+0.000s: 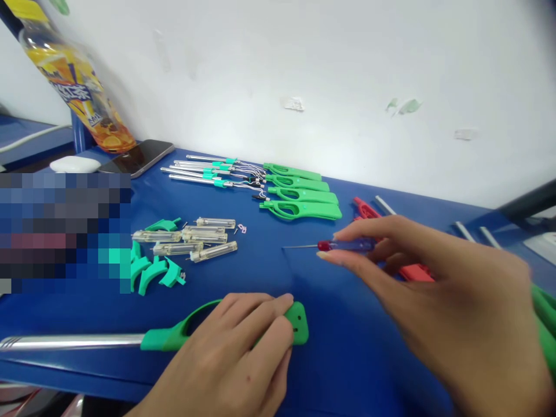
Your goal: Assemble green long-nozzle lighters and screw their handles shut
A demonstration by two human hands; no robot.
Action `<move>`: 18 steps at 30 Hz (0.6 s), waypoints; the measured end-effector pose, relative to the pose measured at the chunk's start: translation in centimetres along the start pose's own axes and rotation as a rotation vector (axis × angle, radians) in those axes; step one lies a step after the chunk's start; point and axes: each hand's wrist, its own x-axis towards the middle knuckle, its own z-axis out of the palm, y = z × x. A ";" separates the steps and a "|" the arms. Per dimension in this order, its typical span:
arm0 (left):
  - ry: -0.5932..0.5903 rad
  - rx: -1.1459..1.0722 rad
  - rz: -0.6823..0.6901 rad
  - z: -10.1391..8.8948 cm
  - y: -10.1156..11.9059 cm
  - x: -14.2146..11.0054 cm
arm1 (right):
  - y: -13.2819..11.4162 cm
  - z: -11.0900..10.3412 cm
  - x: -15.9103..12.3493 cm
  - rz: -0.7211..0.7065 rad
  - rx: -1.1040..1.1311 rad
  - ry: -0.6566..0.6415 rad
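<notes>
My right hand (417, 278) pinches a small screwdriver (347, 245) with a purple-blue handle and red collar. Its thin shaft points left, above the table. My left hand (234, 347) is closed over the handle of a green long-necked lighter (299, 324), whose silver tube (82, 341) reaches left along the table's front edge. The lighter's middle is hidden under my fingers. Beyond my left hand lie several clear lighter fuel tanks (212, 251) and teal curved trigger pieces (153, 275).
Several green handle shells (304, 210) lie at the back, wired to silver tubes (195, 179). Red lighter parts (417, 272) sit partly behind my right hand. A drink bottle (82, 87), a phone (145, 156) and a white case (75, 164) stand back left. A white wall (347, 69) bounds the blue table (330, 324).
</notes>
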 end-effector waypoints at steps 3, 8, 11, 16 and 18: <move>-0.007 0.006 -0.015 0.2 -0.1 -0.1 | 1.0 0.5 0.0 0.006 -0.128 -0.095; -0.001 0.022 -0.007 0.0 -0.3 -0.7 | 2.3 1.6 -0.6 0.106 -0.291 -0.399; -0.007 0.086 0.030 0.0 -0.3 -0.9 | 2.4 2.0 -0.9 0.133 -0.232 -0.503; -0.026 0.156 0.099 0.3 -0.7 -1.1 | 2.2 1.9 -1.1 0.096 -0.220 -0.456; -0.032 0.170 0.115 0.1 -0.7 -1.1 | 2.2 1.8 -1.1 0.085 -0.209 -0.426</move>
